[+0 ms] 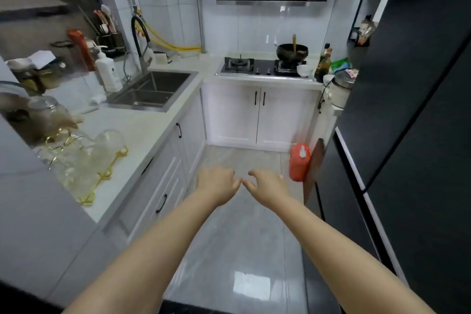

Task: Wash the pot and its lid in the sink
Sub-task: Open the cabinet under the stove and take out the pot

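A black pot (292,51) sits on the right burner of the gas stove (262,67) at the far end of the kitchen, with a wooden-handled utensil standing in it. I cannot make out a lid. The steel double sink (155,89) is set in the left counter, under a black faucet (139,41). My left hand (216,183) and my right hand (267,185) are stretched out in front of me over the floor, fingers loosely curled, thumbs nearly touching, both holding nothing.
A white soap bottle (109,72) stands by the sink. Glass cups on a gold rack (86,163) sit on the near left counter. A black fridge (413,109) lines the right side. An orange jug (299,162) stands on the floor. A white bowl (304,70) and bottles sit beside the stove.
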`<state>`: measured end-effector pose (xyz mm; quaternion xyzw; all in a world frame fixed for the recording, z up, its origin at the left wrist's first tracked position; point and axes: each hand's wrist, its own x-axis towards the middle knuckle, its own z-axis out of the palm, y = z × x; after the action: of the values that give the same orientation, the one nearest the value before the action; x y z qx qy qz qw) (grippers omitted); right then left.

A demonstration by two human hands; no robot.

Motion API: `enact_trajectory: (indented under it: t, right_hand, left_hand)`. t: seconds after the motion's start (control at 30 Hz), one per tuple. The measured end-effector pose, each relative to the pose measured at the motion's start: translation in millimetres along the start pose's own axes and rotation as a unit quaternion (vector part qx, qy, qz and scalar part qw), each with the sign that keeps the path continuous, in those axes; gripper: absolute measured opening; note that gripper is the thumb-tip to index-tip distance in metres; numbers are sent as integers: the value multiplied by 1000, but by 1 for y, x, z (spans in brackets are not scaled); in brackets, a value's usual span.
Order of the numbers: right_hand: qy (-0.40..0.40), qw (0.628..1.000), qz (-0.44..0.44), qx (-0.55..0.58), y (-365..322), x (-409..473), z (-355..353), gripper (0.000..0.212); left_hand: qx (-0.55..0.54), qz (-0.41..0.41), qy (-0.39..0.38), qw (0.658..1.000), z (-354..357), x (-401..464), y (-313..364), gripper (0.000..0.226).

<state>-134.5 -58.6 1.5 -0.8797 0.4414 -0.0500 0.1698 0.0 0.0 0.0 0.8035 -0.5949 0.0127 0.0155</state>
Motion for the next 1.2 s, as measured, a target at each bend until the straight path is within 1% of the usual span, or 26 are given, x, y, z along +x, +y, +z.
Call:
enact_trajectory:
  t: [0.03,0.27,0.43,0.8,0.93,1.2]
  right_hand:
    - [-18,1000,8,-1,1,-4,5,48]
    - [-97,995,22,-10,18,-29,65,48]
    - [-145,988,43,-3,21,-40,104,49]
    - [-189,976,106,12,2,-30,151,44]
    - [-199,971,133,16,-11,-18,165,43]
    - [-200,965,164,47,-27,10,180,43]
  left_hand:
    - [10,0,-19,1000,5,-5,2,47]
    - [2,15,-75,997,60,-45,6,46]
    - [-29,4,-144,989,92,-64,0,50]
    - [-71,-3,-242,968,143,-62,-39,50]
    - [-79,4,-250,965,153,-52,-62,49]
    - [-71,19,-283,956,168,-24,-86,51]
